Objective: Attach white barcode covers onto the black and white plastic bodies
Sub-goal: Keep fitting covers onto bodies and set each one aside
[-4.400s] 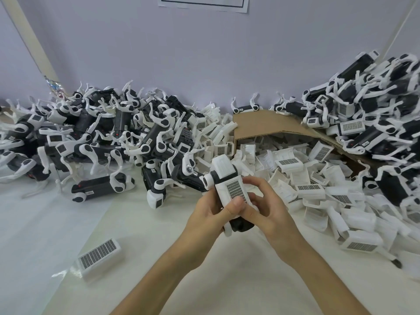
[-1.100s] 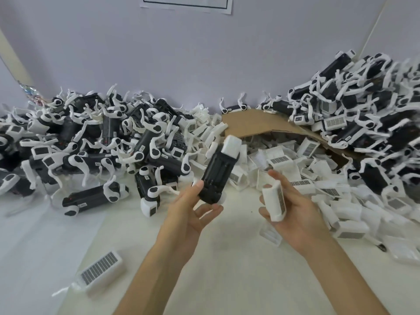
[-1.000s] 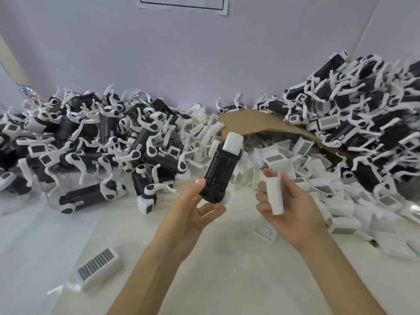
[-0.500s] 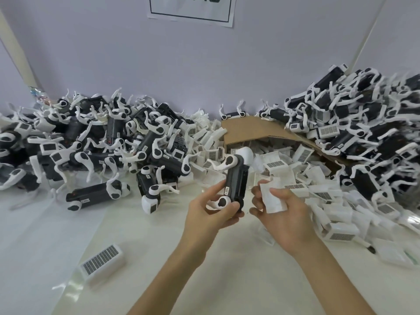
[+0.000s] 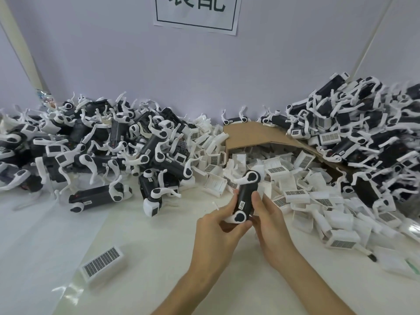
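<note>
The black plastic body with white curved legs is pinched at its lower end in the fingers of the left hand and clasped by those of the right hand above the white surface; any white plastic barcode cover there is hidden, so pressing blind could seat it crooked.

The far side of the black and white body, behind the fingers, is hidden; whether a cover sits there cannot be told. Its label between the fingers is unreadably small. High above them the wall sign is cropped.
</note>
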A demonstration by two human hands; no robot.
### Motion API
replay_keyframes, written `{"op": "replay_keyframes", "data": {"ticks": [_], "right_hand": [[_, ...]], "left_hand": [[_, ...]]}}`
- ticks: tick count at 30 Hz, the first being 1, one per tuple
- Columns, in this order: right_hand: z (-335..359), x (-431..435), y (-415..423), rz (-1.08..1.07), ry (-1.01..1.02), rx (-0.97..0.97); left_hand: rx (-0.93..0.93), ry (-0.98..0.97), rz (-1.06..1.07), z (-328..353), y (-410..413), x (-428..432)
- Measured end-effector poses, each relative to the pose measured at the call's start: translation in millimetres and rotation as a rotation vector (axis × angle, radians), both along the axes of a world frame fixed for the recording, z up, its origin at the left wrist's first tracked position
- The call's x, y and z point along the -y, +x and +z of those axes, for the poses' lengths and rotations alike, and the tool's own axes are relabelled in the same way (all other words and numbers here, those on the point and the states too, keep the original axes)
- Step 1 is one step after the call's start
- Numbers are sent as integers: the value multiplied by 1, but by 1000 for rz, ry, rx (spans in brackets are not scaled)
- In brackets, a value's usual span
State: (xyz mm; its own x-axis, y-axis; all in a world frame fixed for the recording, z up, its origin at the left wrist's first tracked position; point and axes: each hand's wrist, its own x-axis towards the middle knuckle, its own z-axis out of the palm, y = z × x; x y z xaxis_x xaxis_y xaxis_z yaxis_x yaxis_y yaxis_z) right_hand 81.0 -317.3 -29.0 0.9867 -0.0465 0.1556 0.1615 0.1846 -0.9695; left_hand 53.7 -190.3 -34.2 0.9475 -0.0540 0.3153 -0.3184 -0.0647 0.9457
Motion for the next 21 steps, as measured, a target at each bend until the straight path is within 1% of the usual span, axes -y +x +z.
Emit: {"op": "replay_keyframes", "data": {"ticks": [2, 4, 11, 14, 18, 21], "right_hand": [[0, 3, 1, 64, 58, -16], [2, 5, 1, 96, 87, -15], [4, 4, 0, 95, 16, 106], [4, 3, 0, 94, -13, 131], [5, 5, 1, 56, -25, 118], [6, 6, 1, 68, -37, 113]], "left_hand": [[5, 35, 22, 0, 2, -1], [2, 10, 29, 1, 3, -2], [-19, -76, 43, 1, 5, -6], [-7, -77, 52, 1, 6, -8], [49, 3, 46, -1, 8, -10], [158, 153, 151, -3, 7, -11]]}}
